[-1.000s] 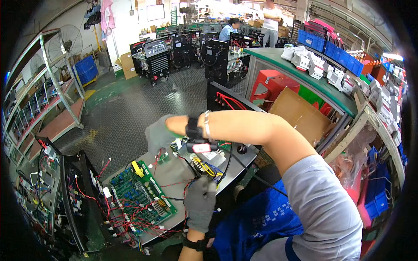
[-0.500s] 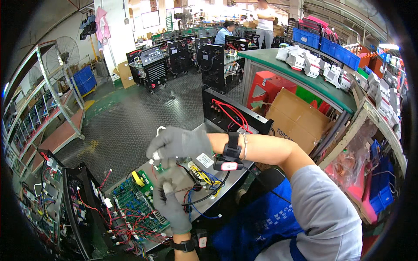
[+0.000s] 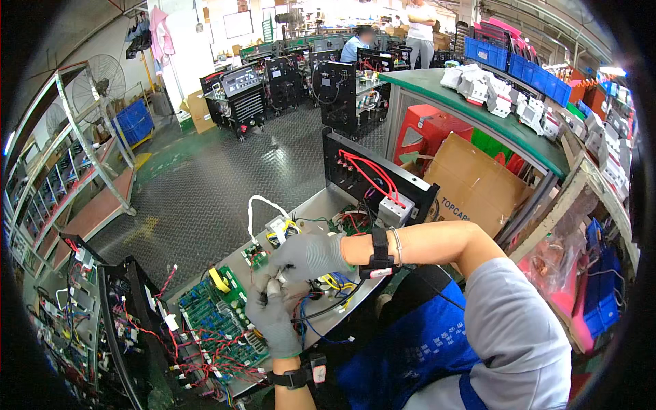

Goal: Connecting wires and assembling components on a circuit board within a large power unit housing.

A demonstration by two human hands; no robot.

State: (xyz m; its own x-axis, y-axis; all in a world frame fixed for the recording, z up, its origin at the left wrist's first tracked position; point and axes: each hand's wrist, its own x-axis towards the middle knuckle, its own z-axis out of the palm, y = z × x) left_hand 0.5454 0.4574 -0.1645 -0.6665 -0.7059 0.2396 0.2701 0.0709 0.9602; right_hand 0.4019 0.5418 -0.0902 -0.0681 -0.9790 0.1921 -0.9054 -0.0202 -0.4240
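Grey-gloved, the left hand [image 3: 273,322] and right hand [image 3: 309,257] meet above the metal tray [image 3: 318,206], grips narrow; I can't tell what they hold. Just left lies the green circuit board [image 3: 207,309], a yellow part [image 3: 220,281] at its far edge.

One left grip [image 3: 275,324] and one right grip [image 3: 306,257] make two, with two gray gloves [image 3: 324,254] and two black wrist bands [image 3: 380,247]. There is one shiny bracelet [image 3: 398,246], one big green board [image 3: 222,318], one yellow block [image 3: 216,278], one looped white wire [image 3: 251,213] and one hanging pink cloth [image 3: 161,35].
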